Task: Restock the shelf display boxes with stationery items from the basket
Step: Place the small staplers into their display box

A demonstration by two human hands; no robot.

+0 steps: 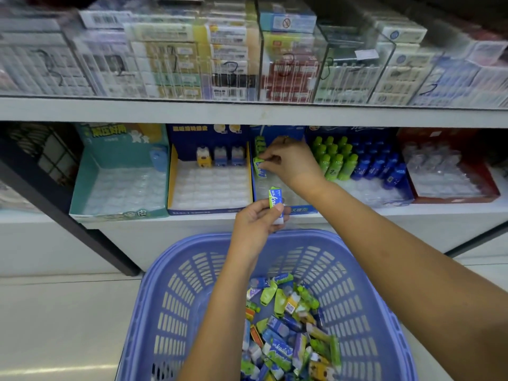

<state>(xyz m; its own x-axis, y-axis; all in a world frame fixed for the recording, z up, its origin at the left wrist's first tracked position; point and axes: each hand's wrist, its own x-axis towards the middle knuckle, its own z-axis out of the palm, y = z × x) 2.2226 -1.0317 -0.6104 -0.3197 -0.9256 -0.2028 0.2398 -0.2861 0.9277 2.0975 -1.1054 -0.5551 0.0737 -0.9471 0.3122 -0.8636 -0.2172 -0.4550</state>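
between thumb and forefinger of each hand: one small wrapped eraser.
right hand pinches an eraser over the blue display box; left hand clamps another eraser just below, above the basket. they look light, stiff, glossy-sleeved; hold the long sides.

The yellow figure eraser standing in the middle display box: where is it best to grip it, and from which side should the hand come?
Probably from the front and above: the yellow figure eraser stands upright at the back of the display box, with blue ones at its right. Pinch its two side faces near the top; the tray before it is bare.
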